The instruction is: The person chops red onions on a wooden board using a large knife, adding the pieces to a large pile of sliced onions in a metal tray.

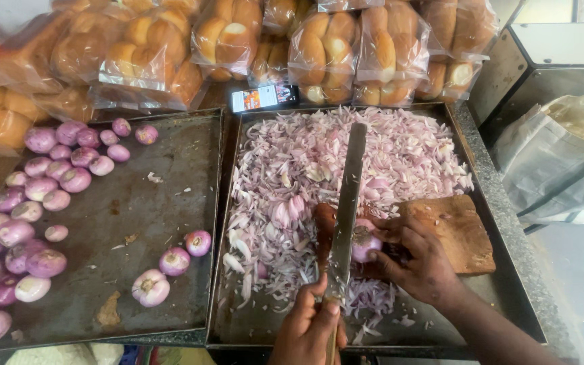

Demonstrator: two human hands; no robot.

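While boxed by slices (373, 155), knife (347, 196) mid-tray (508, 270).

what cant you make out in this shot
Head view only:
- Knife handle: hidden inside the left hand.
- Onion on the board: partly behind the blade and the right hand.
- Phone screen: too small.
- Peeled onions: cut off by the left edge.
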